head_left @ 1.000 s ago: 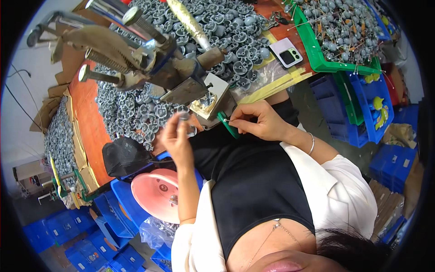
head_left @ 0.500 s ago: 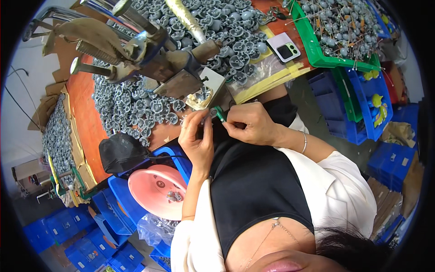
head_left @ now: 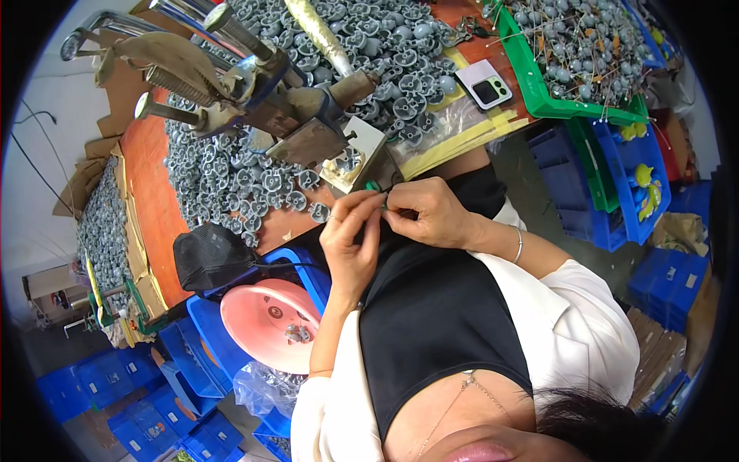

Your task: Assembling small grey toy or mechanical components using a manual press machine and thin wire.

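In front of the press, my left hand (head_left: 352, 240) and my right hand (head_left: 428, 212) meet at their fingertips. Thumb and fingers of the left are pinched; whatever lies between them is hidden. A small green piece (head_left: 372, 185) shows at the right hand's fingertips, most of it covered, so its kind is unclear. Just beyond the fingers is the metal hand press (head_left: 304, 115), with a whitish fixture (head_left: 345, 165) at its base. Beside the left hand lie many grey plastic half-shells (head_left: 231, 185), heaped on the orange table (head_left: 144, 223).
A white phone (head_left: 485, 85) rests near the table's right edge. Beyond it stands a green tray (head_left: 531, 88) of grey balls on thin stems. Lower left are a black cap-like item (head_left: 209, 258), a pink bowl (head_left: 246, 312) with a few grey parts, and blue bins (head_left: 188, 350).
My left hand has moved right, bringing its fingertips against those of my right hand. Less of the green piece shows, and the grey part seen beside it before is hidden.
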Tool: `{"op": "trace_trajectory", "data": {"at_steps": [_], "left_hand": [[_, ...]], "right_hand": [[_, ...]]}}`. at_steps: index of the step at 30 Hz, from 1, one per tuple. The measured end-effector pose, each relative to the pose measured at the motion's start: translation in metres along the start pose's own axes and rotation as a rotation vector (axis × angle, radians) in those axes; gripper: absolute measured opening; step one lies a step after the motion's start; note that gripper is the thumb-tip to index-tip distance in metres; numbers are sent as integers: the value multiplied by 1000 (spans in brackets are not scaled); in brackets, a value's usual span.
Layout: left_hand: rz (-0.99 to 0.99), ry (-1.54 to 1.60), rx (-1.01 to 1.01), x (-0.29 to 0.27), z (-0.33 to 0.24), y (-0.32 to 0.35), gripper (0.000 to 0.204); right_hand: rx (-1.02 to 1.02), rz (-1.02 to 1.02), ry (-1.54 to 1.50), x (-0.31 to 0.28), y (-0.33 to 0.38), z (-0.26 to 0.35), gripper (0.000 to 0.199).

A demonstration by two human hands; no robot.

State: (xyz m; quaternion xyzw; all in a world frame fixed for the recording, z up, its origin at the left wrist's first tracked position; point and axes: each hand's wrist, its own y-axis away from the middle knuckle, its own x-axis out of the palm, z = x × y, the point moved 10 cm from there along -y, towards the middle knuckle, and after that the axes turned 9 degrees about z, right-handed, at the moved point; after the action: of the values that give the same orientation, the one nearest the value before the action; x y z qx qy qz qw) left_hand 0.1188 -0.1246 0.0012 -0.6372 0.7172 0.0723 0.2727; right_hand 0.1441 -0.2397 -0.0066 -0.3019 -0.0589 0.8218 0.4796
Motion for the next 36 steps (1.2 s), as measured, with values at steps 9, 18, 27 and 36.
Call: {"op": "trace_trajectory", "data": {"at_steps": [9,18,27,36], "left_hand": [[20,356,-240,4,29,14,12],[35,746,-333,31,45,18,25],[-4,875,-412,27,53,22,29],[-66,237,-46,0,13,15,20]], "right_hand": [[41,87,-43,6,4,-2,11],[105,26,7,-7,16,-8,5],[189,14,-186,-19,19,-12,13],[348,79,-482,8,18,-34,22]]}}
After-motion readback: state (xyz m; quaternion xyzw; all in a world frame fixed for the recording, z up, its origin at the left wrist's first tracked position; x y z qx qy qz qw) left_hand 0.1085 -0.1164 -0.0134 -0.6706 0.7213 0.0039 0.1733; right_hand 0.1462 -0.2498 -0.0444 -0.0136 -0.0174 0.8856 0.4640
